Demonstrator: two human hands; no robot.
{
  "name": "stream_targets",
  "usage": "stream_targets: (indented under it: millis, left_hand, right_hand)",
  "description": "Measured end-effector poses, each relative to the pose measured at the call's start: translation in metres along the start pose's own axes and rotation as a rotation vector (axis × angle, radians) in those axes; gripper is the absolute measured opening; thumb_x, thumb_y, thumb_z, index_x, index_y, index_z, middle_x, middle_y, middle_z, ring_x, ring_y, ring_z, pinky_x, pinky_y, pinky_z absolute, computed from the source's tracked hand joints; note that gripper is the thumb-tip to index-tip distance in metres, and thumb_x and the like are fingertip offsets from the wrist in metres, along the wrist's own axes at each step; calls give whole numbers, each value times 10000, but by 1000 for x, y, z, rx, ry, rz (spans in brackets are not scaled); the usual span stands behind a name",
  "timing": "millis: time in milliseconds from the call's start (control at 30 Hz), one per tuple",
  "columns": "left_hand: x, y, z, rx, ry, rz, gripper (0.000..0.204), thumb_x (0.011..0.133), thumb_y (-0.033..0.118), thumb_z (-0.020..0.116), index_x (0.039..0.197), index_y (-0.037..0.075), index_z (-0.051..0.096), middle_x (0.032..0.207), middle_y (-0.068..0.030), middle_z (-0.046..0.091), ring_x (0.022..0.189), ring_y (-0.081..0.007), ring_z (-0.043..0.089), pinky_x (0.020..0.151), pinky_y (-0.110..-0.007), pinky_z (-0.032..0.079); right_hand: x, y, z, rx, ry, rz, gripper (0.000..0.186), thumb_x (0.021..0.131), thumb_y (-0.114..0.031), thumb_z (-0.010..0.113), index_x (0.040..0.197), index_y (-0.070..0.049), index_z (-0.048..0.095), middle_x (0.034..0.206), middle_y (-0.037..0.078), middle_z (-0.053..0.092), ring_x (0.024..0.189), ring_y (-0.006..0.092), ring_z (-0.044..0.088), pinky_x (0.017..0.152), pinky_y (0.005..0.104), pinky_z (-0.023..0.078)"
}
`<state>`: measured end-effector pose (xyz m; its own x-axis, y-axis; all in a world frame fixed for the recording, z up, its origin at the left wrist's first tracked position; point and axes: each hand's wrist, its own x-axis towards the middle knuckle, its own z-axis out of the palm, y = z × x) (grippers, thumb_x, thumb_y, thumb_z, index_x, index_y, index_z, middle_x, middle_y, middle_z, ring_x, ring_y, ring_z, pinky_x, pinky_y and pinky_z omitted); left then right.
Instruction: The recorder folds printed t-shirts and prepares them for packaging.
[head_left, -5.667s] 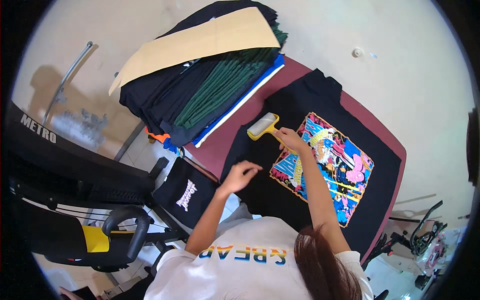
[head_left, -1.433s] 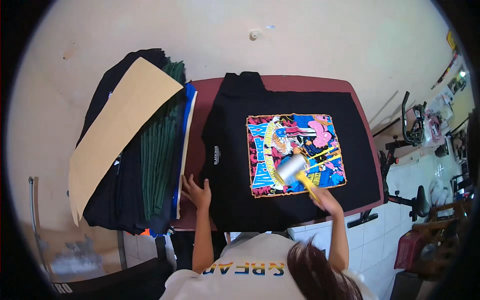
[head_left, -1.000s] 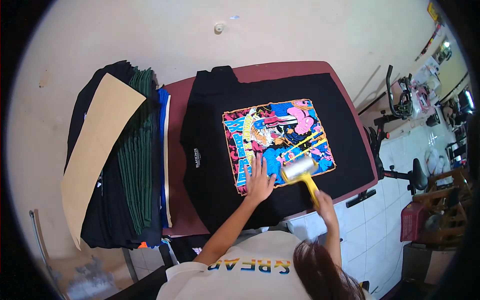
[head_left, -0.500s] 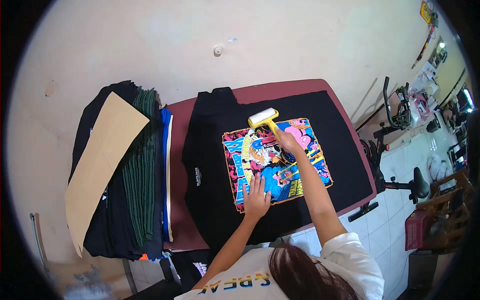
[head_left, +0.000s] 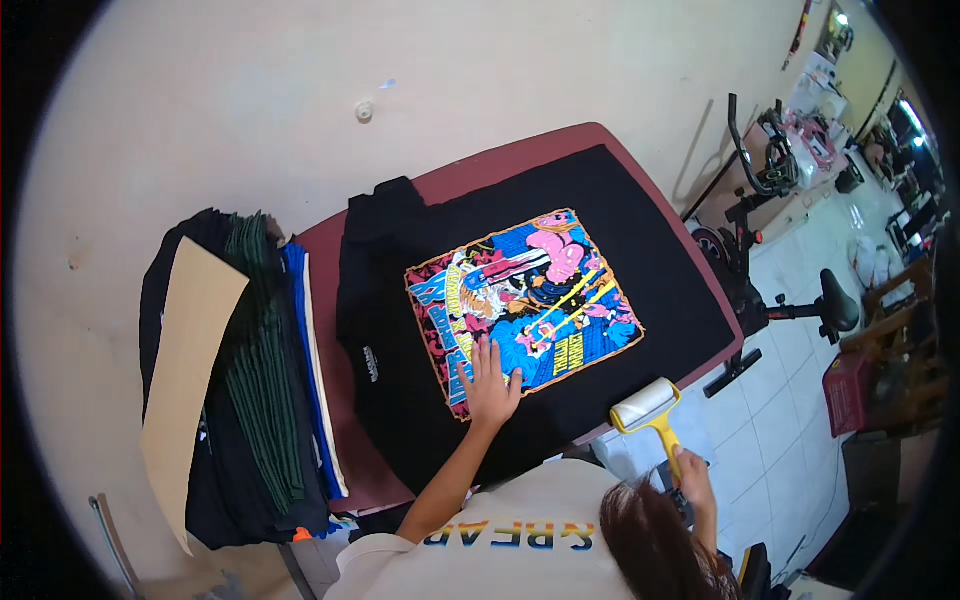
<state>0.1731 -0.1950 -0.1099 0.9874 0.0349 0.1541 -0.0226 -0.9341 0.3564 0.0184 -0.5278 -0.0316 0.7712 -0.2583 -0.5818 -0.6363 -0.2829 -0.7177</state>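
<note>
A small white rectangular label (head_left: 372, 364) sits on the black shirt (head_left: 660, 290), left of its colourful print.

A left hand (head_left: 490, 385) lies flat on a black shirt's colourful print (head_left: 525, 305) on the tabletop (head_left: 330, 260); the right hand (head_left: 693, 482) holds a yellow-handled roller (head_left: 650, 408) off its edge.

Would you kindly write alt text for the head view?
A person's left hand presses flat on a colourful print on a black shirt, while the right hand holds a yellow-handled roller off the table.
</note>
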Motion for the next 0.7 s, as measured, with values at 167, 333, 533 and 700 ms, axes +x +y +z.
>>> stream_targets:
  millis: [167, 333, 533, 700]
  left_hand:
    - [1, 1, 0, -30, 39, -8, 608, 812, 366, 498, 1283, 11, 348, 1373, -136, 295, 1289, -302, 239, 1014, -554, 110]
    - [0, 3, 0, -52, 57, -30, 589, 818, 380, 495, 1285, 45, 367, 1381, -104, 298, 1290, -275, 249, 1036, -512, 102]
    - [1, 5, -1, -19, 6, -118, 583, 814, 406, 511, 1279, 76, 392, 1382, -77, 309, 1290, -246, 258, 1051, -469, 103]
    - [1, 9, -3, -27, 7, -135, 572, 795, 380, 541, 1267, 87, 405, 1377, -76, 321, 1283, -255, 272, 1047, -469, 115]
  right_hand:
    - [43, -17, 48, 137, 37, -110, 495, 899, -422, 403, 654, -10, 528, 501, 32, 452, 431, 122, 435, 418, 285, 347]
    - [201, -123, 85, -223, 80, -506, 569, 903, -426, 312, 860, 68, 591, 798, 288, 581, 806, 450, 552, 736, 505, 409]
    - [343, -289, 126, -380, -20, -424, 687, 852, -554, 267, 1077, 23, 564, 1108, 267, 528, 1082, 384, 485, 907, 435, 381]
    - [361, -322, 125, -399, -70, -366, 683, 845, -567, 292, 1075, 15, 565, 1118, 249, 533, 1072, 386, 493, 910, 443, 375]
